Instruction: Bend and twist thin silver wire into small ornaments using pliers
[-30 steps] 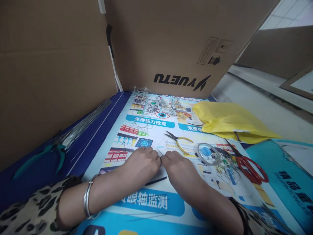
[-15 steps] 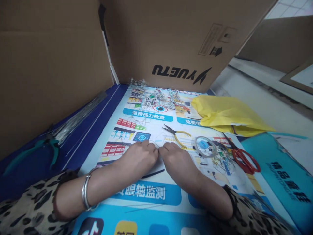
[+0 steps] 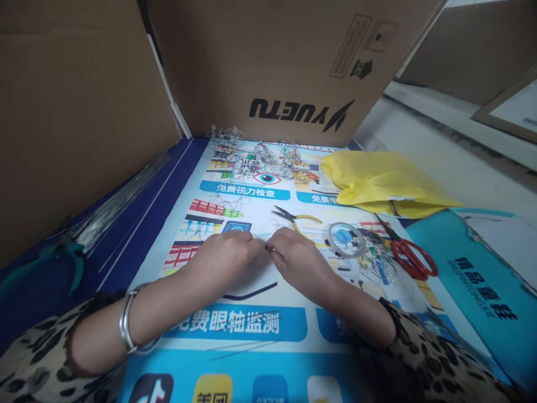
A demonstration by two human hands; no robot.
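Over the middle of the printed sheet (image 3: 289,280), my left hand (image 3: 230,252) and my right hand (image 3: 296,257) are close together with a narrow gap between them. Both have their fingers closed in a pinch. A thin wire (image 3: 259,239) shows between the fingertips; the rest of it is hidden by my hands. Just beyond my right hand lie yellow-handled pliers (image 3: 296,217), jaws apart. A clear spool (image 3: 346,239) rests to the right, beside a small tangle of thin wires and coloured bits (image 3: 377,260).
Red-handled scissors (image 3: 413,257), a yellow bag (image 3: 386,182) and a teal package (image 3: 474,268) lie on the right. On the left are teal-handled pliers (image 3: 62,252) and a bundle of wires (image 3: 121,196). Beaded wire tangles (image 3: 289,159) lie near the cardboard wall (image 3: 251,61). Loose wires (image 3: 243,350) lie in front.
My left hand has drawn slightly away from my right, widening the gap at the fingertips. The whole view has shifted a little, so the surroundings appear further left and higher.
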